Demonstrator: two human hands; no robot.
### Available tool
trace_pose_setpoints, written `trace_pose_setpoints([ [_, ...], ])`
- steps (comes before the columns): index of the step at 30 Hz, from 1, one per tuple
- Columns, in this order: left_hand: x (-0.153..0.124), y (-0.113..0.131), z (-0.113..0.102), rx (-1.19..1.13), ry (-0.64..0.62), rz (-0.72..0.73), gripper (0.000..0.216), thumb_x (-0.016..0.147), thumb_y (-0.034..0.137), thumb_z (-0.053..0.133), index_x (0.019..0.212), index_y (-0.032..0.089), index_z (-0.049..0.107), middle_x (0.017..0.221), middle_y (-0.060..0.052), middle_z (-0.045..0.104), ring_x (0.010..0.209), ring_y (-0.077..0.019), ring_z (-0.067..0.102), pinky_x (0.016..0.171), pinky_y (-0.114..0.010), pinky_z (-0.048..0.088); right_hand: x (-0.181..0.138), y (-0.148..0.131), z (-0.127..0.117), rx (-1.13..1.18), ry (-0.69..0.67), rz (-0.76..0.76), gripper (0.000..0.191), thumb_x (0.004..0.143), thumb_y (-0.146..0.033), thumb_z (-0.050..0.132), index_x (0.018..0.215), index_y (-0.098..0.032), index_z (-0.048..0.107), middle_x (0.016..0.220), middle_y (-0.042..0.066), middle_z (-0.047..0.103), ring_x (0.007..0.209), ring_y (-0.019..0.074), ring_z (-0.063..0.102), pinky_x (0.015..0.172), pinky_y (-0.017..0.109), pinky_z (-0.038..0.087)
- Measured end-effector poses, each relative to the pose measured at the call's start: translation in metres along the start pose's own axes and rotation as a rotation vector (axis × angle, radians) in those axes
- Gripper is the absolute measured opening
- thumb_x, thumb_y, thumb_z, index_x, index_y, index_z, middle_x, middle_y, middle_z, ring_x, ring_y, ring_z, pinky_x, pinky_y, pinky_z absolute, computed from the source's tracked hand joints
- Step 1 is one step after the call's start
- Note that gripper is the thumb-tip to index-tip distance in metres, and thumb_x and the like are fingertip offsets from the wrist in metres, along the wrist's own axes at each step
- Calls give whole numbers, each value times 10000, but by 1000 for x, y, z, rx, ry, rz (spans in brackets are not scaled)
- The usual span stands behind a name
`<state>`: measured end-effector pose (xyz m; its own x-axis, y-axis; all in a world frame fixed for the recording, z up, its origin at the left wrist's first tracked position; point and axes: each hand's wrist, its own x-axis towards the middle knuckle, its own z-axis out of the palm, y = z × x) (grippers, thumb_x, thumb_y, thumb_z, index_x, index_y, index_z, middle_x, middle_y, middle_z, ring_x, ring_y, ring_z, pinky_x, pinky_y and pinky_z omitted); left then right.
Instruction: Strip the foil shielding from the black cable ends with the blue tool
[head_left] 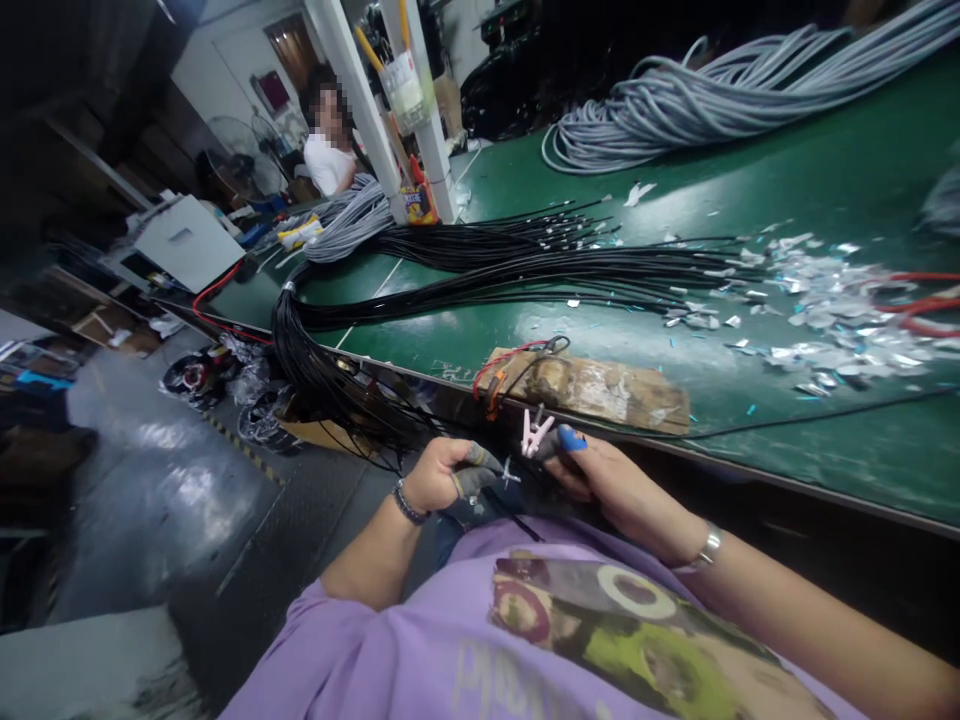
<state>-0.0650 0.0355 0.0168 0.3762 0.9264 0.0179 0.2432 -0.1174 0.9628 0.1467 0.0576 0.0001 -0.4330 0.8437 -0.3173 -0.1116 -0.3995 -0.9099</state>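
Observation:
My left hand is closed, its thumb and finger, in worn grey finger covers, pinching a thin cable end with splayed silvery strands. Close to it, at the table's front edge, my right hand is closed with a pale pink clip at its thumb tip. That thumb has a dark cover and blue tape; its other fingers are partly hidden underneath. A bundle of black cables hangs over the table edge to the left of my hands. Behind the clip, a worn wooden block lies along the edge.
More black cables stretch across the green table. Foil scraps and red-handled tool lie right. Grey cable coils lie at the back. A post stands upright; a person sits beyond.

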Motion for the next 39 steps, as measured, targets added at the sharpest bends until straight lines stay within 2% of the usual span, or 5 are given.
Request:
trace_pose_setpoints([
  [5,15,2,2,-41,101,-5,495,663,614,670,675,120,670,530,-13,574,467,-81,471,497,-206,419,13,-9,5,38,-79,34,581,630,-771,569,634,-192,525,448,-66,379,423,80,278,418,225,203],
  [13,25,-2,10,-170,58,-91,530,603,634,702,659,110,637,522,8,533,442,-64,433,462,-199,392,19,-8,12,239,-86,115,591,544,-749,671,640,-179,549,491,-56,398,438,69,277,419,214,192],
  [18,25,-4,11,-156,-1,-93,514,609,622,704,636,115,629,536,5,531,461,-68,436,493,-210,402,20,-9,18,303,-15,51,578,497,-710,736,567,-177,524,500,-55,371,463,68,249,419,223,172],
  [29,27,-4,14,-126,-15,-106,527,622,640,682,623,118,612,504,16,493,484,-79,432,511,-214,392,18,-5,20,318,6,93,608,508,-761,681,560,-190,477,469,-59,408,419,62,281,410,216,207],
  [39,6,0,14,38,-34,-11,553,707,658,592,683,112,676,647,-72,645,601,-140,570,597,-236,462,4,7,7,237,-121,158,598,612,-788,570,595,-193,510,433,-69,359,394,66,250,397,225,186],
])
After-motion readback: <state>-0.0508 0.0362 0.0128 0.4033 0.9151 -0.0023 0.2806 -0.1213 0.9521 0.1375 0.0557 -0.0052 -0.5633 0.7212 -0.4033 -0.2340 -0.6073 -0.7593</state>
